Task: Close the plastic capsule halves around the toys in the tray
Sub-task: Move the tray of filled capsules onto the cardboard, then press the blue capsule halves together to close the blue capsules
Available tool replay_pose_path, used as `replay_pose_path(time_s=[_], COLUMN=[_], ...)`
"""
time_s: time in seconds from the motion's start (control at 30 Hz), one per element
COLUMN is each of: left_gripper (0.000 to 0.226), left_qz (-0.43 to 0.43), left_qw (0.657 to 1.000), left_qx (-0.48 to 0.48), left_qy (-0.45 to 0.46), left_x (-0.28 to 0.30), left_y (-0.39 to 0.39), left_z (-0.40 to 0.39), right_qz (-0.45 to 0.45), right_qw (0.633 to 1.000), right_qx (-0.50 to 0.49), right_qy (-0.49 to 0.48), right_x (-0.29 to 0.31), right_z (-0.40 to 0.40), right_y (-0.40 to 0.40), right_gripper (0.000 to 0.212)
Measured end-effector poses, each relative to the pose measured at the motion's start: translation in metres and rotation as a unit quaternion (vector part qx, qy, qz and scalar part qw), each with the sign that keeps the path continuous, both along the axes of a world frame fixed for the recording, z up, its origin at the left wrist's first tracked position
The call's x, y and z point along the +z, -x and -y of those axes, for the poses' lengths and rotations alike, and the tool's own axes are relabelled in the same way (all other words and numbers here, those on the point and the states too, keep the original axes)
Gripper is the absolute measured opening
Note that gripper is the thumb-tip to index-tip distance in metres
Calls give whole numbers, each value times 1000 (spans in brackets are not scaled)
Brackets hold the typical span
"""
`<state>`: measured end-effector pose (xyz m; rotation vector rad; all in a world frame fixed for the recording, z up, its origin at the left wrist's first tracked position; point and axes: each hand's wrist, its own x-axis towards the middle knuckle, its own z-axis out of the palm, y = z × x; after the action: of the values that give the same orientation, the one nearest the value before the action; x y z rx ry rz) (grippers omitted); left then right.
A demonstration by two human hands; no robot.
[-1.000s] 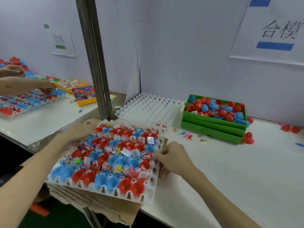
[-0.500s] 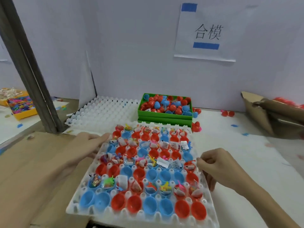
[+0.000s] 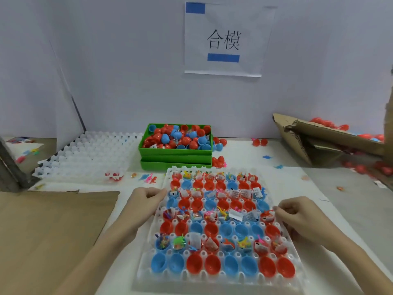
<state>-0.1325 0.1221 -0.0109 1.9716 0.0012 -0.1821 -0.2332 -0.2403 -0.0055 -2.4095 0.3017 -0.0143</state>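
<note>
Tray (image 3: 296, 271) of open capsule halves (image 3: 194, 264) and toys (image 3: 178, 242) on bench (image 3: 331, 209), between both hands. Left hand (image 3: 141, 206) and right hand (image 3: 302, 218) gripping opposite edges, fingers (image 3: 282, 209) curled on rim, probably squaring it for closing.

One filled tray (image 3: 295, 279), one empty tray (image 3: 85, 154), three stacked green bins (image 3: 176, 158), two hands, one wall sign (image 3: 225, 39), one cardboard box (image 3: 323, 141).

tray (image 3: 170, 173): slid right onto table, squared | both hands at edges
</note>
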Motion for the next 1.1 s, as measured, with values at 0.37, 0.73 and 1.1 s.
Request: replay_pose_path(time_s=[0.37, 0.73, 1.1], left_gripper=[32, 30, 38], left_qz=[22, 42, 6], left_qw=[1000, 999, 1000], left_qx=[15, 4, -3], left_qy=[2, -11, 0], left_x=[-19, -17, -3], left_y=[-12, -33, -66], left_z=[7, 16, 18], right_qz=[1, -15, -30], right_qw=[1000, 997, 994], right_qx=[3, -10, -55], right_qy=[18, 76, 90], right_x=[-15, -14, -14], right_z=[14, 12, 11], right_y=[-16, -60, -103], right_gripper=[25, 18, 32])
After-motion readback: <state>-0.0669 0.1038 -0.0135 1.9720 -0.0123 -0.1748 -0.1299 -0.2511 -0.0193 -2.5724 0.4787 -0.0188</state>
